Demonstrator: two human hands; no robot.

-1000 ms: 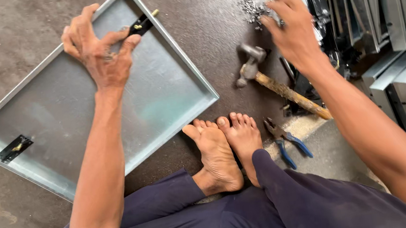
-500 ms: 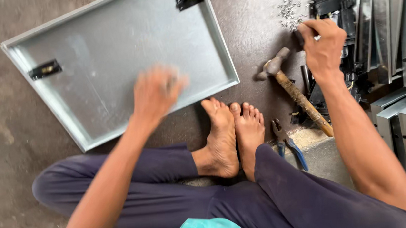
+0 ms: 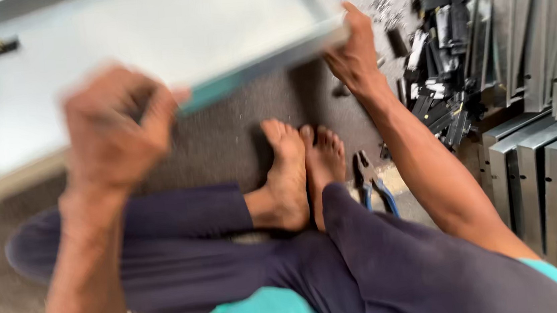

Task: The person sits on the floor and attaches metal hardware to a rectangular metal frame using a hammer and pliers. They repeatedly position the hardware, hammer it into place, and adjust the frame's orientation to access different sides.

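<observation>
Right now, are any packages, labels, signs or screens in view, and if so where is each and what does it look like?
None in view. Only bare metalwork shows: a grey sheet-metal tray gripped by the left hand and right hand, blue-handled pliers beside the feet, and stacked grey metal panels at the right.

Both hands (image 3: 115, 134) on metal tray (image 3: 147, 40) — blurred

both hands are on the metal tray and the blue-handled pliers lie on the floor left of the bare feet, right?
Not quite. The head view shows the blue-handled pliers on the floor to the right of the bare feet. The left hand and right hand are on the metal tray.
</observation>
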